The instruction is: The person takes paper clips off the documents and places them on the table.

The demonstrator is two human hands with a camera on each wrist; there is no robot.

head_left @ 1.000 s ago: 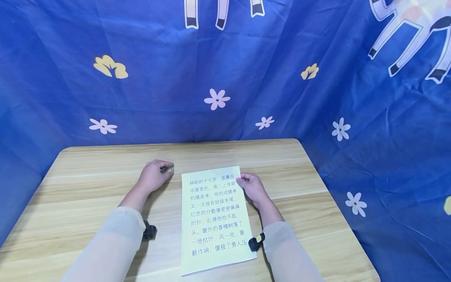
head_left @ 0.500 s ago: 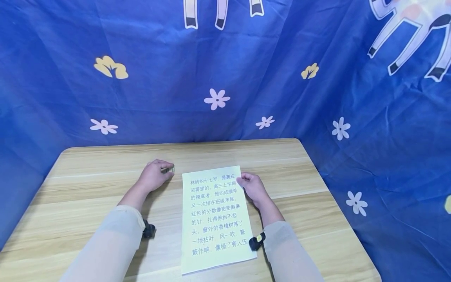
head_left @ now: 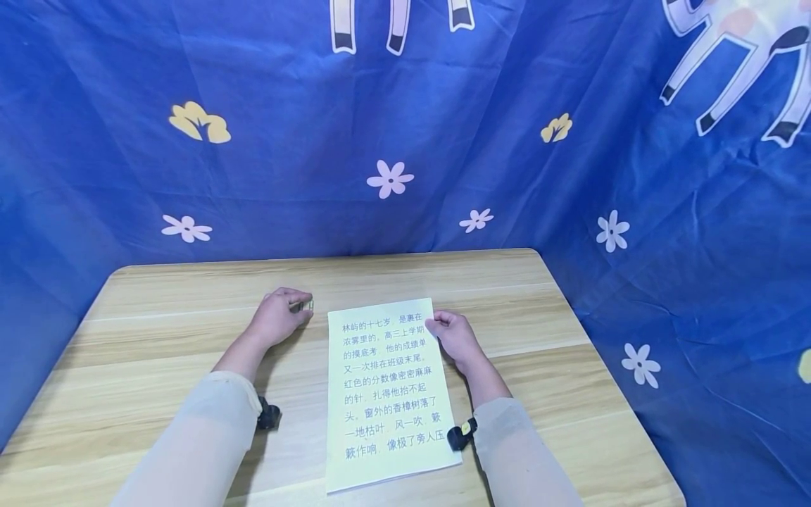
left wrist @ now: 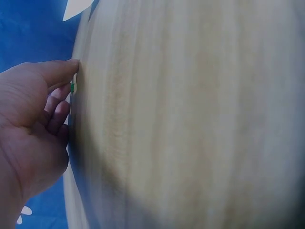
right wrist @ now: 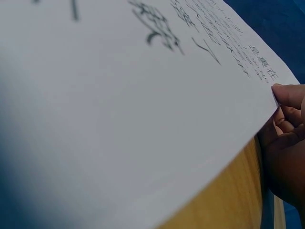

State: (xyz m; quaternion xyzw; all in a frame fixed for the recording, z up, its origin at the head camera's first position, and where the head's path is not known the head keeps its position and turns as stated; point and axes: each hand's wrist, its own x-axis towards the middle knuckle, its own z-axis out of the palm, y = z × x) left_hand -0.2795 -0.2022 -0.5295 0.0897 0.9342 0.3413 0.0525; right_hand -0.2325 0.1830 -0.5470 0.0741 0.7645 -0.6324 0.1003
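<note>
Printed paper (head_left: 391, 394) with several lines of dark Chinese characters lies in front of me in the head view, its lower edge looking more than one sheet thick. My right hand (head_left: 457, 338) pinches its right edge near the top corner. In the right wrist view the thumb (right wrist: 289, 95) lies over the paper's face, with the other fingers below. Left of the paper, apart from it, my left hand (head_left: 277, 317) pinches a small greenish, partly clear object (head_left: 307, 305) between thumb and fingers. Only a green bit (left wrist: 72, 88) shows in the left wrist view; its kind is unclear.
A wood-grain table (head_left: 171, 331) with rounded far corners carries everything. Blue cloth (head_left: 285, 176) with flowers and animal legs hangs behind the table and along its sides. Dark devices (head_left: 269, 415) are strapped to both wrists.
</note>
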